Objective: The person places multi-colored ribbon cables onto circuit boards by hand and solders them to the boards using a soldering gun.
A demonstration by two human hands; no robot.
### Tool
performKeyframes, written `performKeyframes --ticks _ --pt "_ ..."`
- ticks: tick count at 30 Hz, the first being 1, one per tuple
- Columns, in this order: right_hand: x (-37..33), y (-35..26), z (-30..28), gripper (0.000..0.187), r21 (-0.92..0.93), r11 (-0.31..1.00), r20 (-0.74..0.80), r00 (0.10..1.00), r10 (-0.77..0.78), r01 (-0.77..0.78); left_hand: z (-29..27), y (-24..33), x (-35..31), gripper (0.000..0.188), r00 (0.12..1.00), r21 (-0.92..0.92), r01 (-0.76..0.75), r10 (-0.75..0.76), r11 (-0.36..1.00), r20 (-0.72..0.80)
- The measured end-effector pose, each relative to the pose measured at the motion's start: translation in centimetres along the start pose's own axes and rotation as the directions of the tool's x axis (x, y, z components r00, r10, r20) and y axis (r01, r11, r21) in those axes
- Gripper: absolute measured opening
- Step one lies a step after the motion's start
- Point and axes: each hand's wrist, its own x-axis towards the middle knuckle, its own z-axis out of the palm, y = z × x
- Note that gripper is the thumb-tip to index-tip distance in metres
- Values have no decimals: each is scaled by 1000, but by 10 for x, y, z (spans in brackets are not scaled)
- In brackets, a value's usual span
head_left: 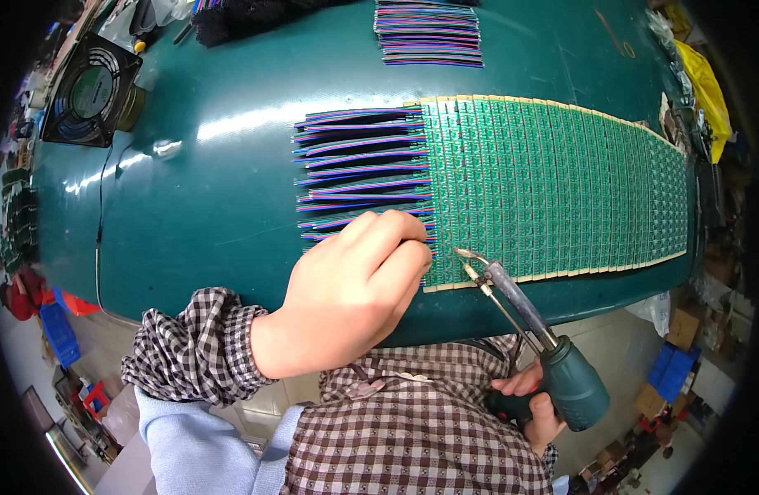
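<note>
My left hand (355, 289) is closed in a pinch over the left edge of a green circuit board panel (553, 190). It grips a multicoloured ribbon cable, mostly covered by the fingers. Further up that same edge, several short ribbon cables (363, 172) lie in a row, their right ends against the panel. The handle of a dark green soldering gun (574, 384) is wrapped in my right hand (538, 412). Its thin tip, with a feed tube alongside, points up and left over the lower left of the panel, close to my left fingertips.
A bundle of ribbon cables (429, 35) lies at the far side of the green table (206, 198), beside a dark cable pile (256, 18). A black fan (91, 92) stands at far left, its cord (99, 223) running toward the near edge. Yellow plastic (705, 99) hangs at right.
</note>
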Motion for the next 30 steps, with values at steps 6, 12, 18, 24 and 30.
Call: performKeyframes --ticks 6,12,18,24,30 --pt "0 -2 0 52 -25 999 10 1000 26 -26 3 8 2 19 999 88 48 -46 995 -24" --pt "2 -2 -1 50 -55 997 35 998 61 -59 11 6 2 19 994 78 57 -49 995 -98" --pt "2 -3 2 49 -87 994 42 996 74 -70 12 5 0 20 991 74 65 -56 995 -120" --pt "1 -1 2 49 -78 995 38 997 63 -60 13 5 0 20 990 66 81 -73 994 -118" --pt "2 -2 7 50 -76 996 14 999 36 -35 14 5 -1 20 990 77 88 -79 993 -114"
